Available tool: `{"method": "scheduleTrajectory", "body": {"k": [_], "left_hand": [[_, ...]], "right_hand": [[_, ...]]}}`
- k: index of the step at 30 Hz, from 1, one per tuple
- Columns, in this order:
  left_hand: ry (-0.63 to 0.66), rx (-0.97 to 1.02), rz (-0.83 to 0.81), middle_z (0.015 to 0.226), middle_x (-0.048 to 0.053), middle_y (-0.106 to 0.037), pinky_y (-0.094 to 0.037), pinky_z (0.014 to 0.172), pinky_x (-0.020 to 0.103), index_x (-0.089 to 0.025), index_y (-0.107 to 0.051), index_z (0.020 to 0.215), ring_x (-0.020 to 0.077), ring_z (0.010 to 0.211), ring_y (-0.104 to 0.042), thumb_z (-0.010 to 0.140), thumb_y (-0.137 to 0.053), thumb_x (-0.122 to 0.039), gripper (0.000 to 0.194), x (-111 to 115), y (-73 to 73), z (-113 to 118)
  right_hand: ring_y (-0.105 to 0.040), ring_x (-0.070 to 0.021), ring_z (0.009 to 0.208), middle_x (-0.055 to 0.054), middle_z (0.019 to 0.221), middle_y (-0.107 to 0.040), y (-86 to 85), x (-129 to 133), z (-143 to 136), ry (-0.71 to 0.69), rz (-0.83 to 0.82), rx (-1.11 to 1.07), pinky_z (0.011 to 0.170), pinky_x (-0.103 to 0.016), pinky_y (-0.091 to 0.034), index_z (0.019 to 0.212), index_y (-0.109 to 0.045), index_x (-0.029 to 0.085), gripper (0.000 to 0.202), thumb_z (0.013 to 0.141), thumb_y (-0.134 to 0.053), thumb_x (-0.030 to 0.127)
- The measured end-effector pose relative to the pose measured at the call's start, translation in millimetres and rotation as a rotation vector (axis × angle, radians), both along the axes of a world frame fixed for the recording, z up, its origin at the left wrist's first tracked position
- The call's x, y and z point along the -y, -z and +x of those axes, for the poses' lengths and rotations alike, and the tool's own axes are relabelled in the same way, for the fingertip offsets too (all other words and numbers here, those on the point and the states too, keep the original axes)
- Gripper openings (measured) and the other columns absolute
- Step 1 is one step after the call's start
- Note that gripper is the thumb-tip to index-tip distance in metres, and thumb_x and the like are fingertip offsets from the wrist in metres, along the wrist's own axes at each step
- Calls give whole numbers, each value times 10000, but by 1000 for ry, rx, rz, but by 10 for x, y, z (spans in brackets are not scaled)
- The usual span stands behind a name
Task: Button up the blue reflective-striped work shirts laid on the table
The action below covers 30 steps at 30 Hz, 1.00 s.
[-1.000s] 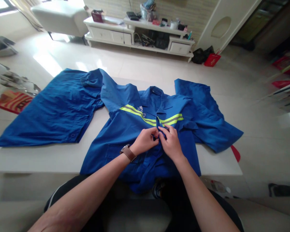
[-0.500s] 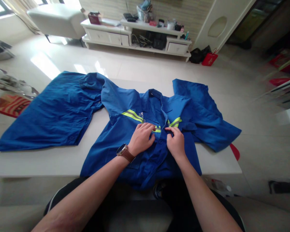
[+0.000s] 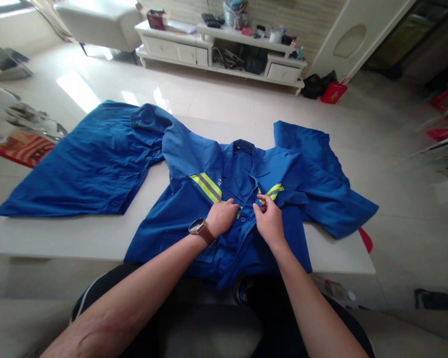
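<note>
A blue work jacket [image 3: 194,219] with yellow-and-grey reflective strips lies spread front up, its collar at the far side and its lower edge hanging over the near table edge. My left hand [image 3: 223,217], with a watch [image 3: 197,226] on the wrist, is closed on the front edge of the left panel, beside a strip. Across the front opening, my right hand [image 3: 269,219] pinches the edge of the right panel, thumb and index finger close together. A button [image 3: 243,219] shows between the hands. The left fingertips are partly hidden.
Blue trousers [image 3: 78,164] lie to the left on the white table [image 3: 339,256]. A red-striped bag [image 3: 24,149] stands beyond the left end. Across the floor are a white TV cabinet [image 3: 186,52], a pale seat [image 3: 97,22] and a red bag [image 3: 334,92].
The view has shifted slightly. My left fingers have curled in, and the left reflective strip now lies more steeply. My right fingers have curled more at the right panel's edge.
</note>
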State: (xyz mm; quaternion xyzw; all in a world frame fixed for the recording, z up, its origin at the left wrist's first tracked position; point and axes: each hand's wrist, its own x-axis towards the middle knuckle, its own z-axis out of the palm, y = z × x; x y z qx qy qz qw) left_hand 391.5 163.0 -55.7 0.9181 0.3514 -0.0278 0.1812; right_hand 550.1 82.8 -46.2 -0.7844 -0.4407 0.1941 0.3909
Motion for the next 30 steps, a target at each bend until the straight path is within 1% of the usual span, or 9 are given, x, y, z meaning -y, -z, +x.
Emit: {"method": "scheduleTrajectory", "body": {"k": [2, 6, 10, 13, 16, 19, 22, 25, 30], "left_hand": [[-35, 42, 0, 1044, 95, -689, -475, 734, 319, -200, -740, 1064, 232, 840, -708, 983, -519, -238, 238, -2, 63, 20], [-146, 193, -27, 1045, 67, -714, -457, 723, 307, -232, -716, 1086, 232, 866, -700, 940, -645, -302, 177, 16, 200, 61], [-267, 324, -84, 1001, 45, -744, -446, 744, 294, -252, -703, 1035, 223, 894, -696, 921, -674, -253, 118, 53, 235, 111], [-360, 396, -112, 956, 37, -758, -435, 707, 290, -262, -696, 992, 232, 879, -700, 922, -669, -235, 80, 45, 192, 134], [-440, 504, -175, 865, 29, -752, -444, 683, 279, -263, -692, 982, 219, 806, -698, 926, -666, -238, 66, 11, 162, 153], [-471, 697, -310, 785, 9, -724, -472, 672, 256, -233, -679, 935, 181, 733, -688, 908, -674, -197, 45, -24, 163, 180], [-471, 832, -427, 761, 2, -706, -501, 677, 241, -203, -668, 896, 162, 728, -691, 891, -661, -151, 53, -47, 153, 202], [-449, 876, -472, 786, 9, -711, -518, 691, 237, -190, -670, 885, 156, 748, -694, 893, -622, -125, 81, -64, 118, 200], [-432, 836, -450, 789, 15, -716, -523, 712, 247, -184, -678, 865, 157, 753, -683, 872, -604, -93, 117, -83, 83, 175]], "right_hand": [[-580, -180, 703, -50, 803, -651, 20, -10, 14, 6, -17, 5, 718, -307, -476, 1185, -715, 128, 481, 814, -565, 395], [-527, -160, 638, -29, 745, -626, 96, -41, 62, 9, -22, -92, 644, -284, -453, 1186, -728, 110, 516, 767, -545, 352], [-537, -162, 629, -45, 776, -675, 169, -65, 105, -3, -45, -220, 620, -278, -461, 1203, -724, 101, 551, 742, -521, 324], [-609, -186, 693, -69, 874, -733, 165, -65, 107, -37, -47, -231, 701, -307, -520, 1228, -721, 112, 561, 748, -505, 308], [-690, -227, 896, -91, 1065, -763, 130, -56, 79, -110, -35, -209, 875, -353, -552, 1229, -730, 138, 551, 753, -491, 281], [-693, -250, 1102, -88, 1213, -745, 86, -44, 39, -176, -38, -188, 1032, -383, -522, 1225, -741, 164, 536, 760, -491, 257], [-692, -256, 1148, -83, 1215, -749, 28, -29, 2, -195, -31, -118, 1064, -384, -519, 1217, -752, 179, 517, 767, -508, 249], [-701, -259, 1138, -83, 1199, -756, -30, -13, -21, -193, 6, -34, 1057, -374, -532, 1187, -768, 184, 493, 762, -526, 237], [-699, -250, 1161, -78, 1211, -754, -64, -3, -35, -222, 35, 0, 1081, -364, -528, 1174, -777, 176, 487, 761, -522, 222]]}}
